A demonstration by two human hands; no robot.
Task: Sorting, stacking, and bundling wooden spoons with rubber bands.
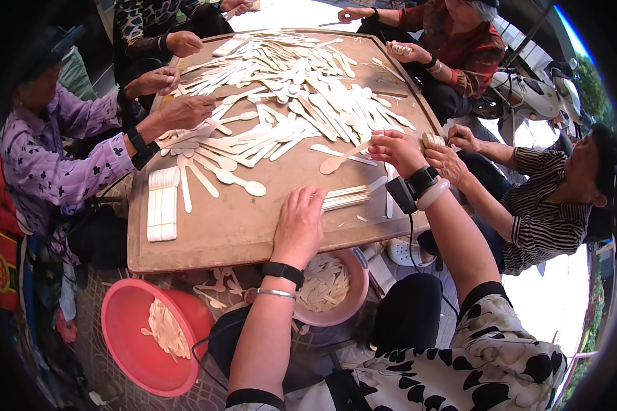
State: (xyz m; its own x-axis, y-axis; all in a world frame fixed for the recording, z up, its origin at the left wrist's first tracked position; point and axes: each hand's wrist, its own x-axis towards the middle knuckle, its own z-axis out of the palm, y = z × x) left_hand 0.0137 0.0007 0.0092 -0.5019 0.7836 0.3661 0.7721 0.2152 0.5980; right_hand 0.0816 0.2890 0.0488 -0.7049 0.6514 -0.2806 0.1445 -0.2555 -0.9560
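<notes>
A: The brown worktop [219, 229] before you carries a broad heap of wooden spoons [308, 89], middle to far. How do your hands stand?

B: Your left hand [300, 222] is curled over the left end of a stack of flat wooden pieces [346, 198], whose long axis runs left to right. Your right hand [399, 147] appears to pinch a single spoon [331, 165] by its handle.

A: Which way does that spoon lie?

B: Leftward and slightly near from your right fingertips, just far of the stack; its bowl sits nearer your left hand.
</notes>
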